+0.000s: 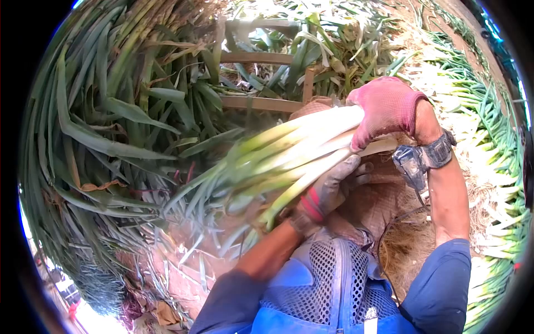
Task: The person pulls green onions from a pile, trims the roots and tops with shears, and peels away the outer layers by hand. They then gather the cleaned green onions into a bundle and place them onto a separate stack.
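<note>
A bunch of long green onions (300,147) lies across in front of my body, with its white ends to the right and its green leaves to the left. My right hand (386,111), in a red knit glove, is closed over the white ends from above. From below, my left hand (331,189), in a grey glove with a red band, grips the underside of the stalks; some of its fingers are hidden. The leaf tips look blurred.
A large heap of green onion leaves (105,117) rises on the left. Ahead stands a wooden frame (261,104) with more leaves behind it. A long row of green onions (489,222) lies along the right. A cable (384,239) hangs from the device on my right wrist.
</note>
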### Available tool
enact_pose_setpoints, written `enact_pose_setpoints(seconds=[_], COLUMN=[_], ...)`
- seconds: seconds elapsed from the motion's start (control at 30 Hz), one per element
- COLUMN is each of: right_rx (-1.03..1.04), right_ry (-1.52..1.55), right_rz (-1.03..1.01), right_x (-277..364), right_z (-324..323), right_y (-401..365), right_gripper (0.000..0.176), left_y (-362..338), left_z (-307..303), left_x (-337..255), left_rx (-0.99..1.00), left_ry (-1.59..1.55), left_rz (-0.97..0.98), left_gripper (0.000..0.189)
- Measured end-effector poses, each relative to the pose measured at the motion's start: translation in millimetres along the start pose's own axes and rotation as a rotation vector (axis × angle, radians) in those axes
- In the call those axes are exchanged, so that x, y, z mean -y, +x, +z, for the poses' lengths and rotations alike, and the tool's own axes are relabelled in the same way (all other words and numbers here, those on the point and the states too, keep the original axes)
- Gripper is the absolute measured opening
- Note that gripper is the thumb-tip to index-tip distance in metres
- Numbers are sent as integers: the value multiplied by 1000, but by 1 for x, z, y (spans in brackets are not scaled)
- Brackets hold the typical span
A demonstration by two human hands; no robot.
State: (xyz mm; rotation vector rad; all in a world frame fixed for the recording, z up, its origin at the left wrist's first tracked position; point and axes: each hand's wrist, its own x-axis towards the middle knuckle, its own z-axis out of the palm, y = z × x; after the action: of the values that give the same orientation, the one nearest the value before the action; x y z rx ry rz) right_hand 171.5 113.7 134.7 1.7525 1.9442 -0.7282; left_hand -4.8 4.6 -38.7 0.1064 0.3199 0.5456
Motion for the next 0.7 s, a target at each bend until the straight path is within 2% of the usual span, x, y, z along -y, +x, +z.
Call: enact_pose_setpoints(seconds=[0.1,0.17,0.3,0.37,0.47,0.5,0.57,0.63,0.67,0.7], right_rx=[15,38,56,14,-25,-56,-140,-210,-251,-289], right_ry=[-17,6,-35,-50,81,158,129,345,499,473], right_rz=[16,12,28,30,32,-36,62,154,191,242], right_x=[-1,1,6,5,-1,-10,-10,-15,-23,-35], right_z=[-2,-3,-14,-32,-77,-93,-133,-160,-171,-184], right_y=[3,0,-7,-21,-59,-74,-120,-174,-199,-226], right_gripper=[73,72,71,69,63,65,56,53,53,57], left_y=[3,3,8,7,23,28,38,53,64,72], left_z=[-4,6,5,36,73,91,154,211,238,266], left_x=[0,-6,-7,-19,-30,-35,-44,-46,-47,-48], left_rx=[29,177,175,225,290,310,420,494,595,700], left_ry=[8,-1,2,35,73,77,206,343,422,500], left_rz=[-16,-40,-81,-6,-22,-18,122,141,192,246], left_gripper=[54,59,63,67,68,68,71,72,74,75])
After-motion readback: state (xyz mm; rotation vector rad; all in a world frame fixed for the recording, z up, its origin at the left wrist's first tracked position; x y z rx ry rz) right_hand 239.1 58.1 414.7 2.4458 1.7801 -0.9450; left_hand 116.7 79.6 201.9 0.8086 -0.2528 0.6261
